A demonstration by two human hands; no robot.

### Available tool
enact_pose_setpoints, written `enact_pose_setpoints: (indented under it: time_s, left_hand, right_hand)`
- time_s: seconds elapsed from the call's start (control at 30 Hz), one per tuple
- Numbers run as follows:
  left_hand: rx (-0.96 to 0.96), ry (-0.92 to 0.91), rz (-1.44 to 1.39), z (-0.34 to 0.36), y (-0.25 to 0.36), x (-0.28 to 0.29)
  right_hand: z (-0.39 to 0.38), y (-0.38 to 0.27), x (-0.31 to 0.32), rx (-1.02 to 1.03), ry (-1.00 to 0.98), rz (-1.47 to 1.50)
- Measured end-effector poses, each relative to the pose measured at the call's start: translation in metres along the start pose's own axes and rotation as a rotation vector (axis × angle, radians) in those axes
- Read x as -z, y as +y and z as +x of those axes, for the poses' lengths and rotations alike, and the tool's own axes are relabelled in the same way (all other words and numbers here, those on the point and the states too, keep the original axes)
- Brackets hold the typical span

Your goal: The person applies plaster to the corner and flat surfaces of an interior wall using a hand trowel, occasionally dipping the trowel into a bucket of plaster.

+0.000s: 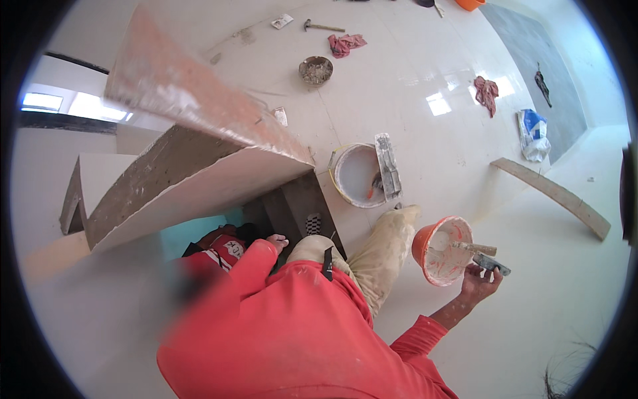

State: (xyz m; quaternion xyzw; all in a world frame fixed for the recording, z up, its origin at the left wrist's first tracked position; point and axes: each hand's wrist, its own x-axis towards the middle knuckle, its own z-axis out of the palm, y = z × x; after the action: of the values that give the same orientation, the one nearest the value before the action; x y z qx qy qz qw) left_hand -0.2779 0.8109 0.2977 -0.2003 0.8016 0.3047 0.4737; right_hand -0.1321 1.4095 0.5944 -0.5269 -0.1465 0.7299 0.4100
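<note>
My left hand (276, 242) is closed beside my left leg, on something small and pale that I cannot make out. My right hand (482, 282) grips a grey flat tool (496, 265) just beside an orange tub (421, 250) coated inside with white paste. A wooden-handled tool (484, 249) lies across that tub. Ahead of my legs a white bucket (352, 166) holds milky liquid, with a long grey metal tool (388, 166) across its right side. A checkered shoe (314, 224) shows over dark steps.
A plastered ledge (169, 186) with a raised board (199, 100) juts from the left above a stair opening (286, 199), where red-and-black clothing (229, 249) shows. A plank (550, 196) lies right. A bowl of rubble (316, 70), hammer (322, 26), rags (485, 94) and sack (533, 135) lie farther off.
</note>
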Motion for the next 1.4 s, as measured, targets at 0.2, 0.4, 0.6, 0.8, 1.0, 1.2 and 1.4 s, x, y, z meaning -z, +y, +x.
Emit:
enact_pose_setpoints:
  time_s: [0.2,0.4,0.6,0.8,1.0,1.2,1.4]
  left_hand:
    - [0.135,0.013,-0.230,-0.099,0.097,-0.039]
    - [0.095,0.169,0.007,-0.221,0.181,-0.082]
    - [0.125,0.171,-0.363,-0.245,0.236,-0.117]
    - [0.154,0.245,-0.586,-0.203,0.215,-0.179]
    - [0.286,0.056,-0.605,-0.207,0.313,-0.232]
    - [0.462,0.034,-0.893,-0.177,0.454,-0.222]
    - [0.149,0.339,-0.897,-0.150,0.551,-0.111]
  right_hand:
    - [0.081,-0.037,-0.079,-0.067,0.103,-0.111]
    - [0.093,-0.106,-0.129,-0.142,0.003,-0.199]
    - [0.080,-0.151,-0.208,-0.154,-0.099,-0.329]
    - [0.094,-0.159,-0.292,-0.255,-0.140,-0.514]
    - [0.136,-0.137,-0.395,-0.285,-0.136,-0.693]
    - [0.172,-0.111,-0.530,-0.337,-0.172,-0.853]
    - [0.192,-0.040,-0.674,-0.346,-0.421,-0.887]
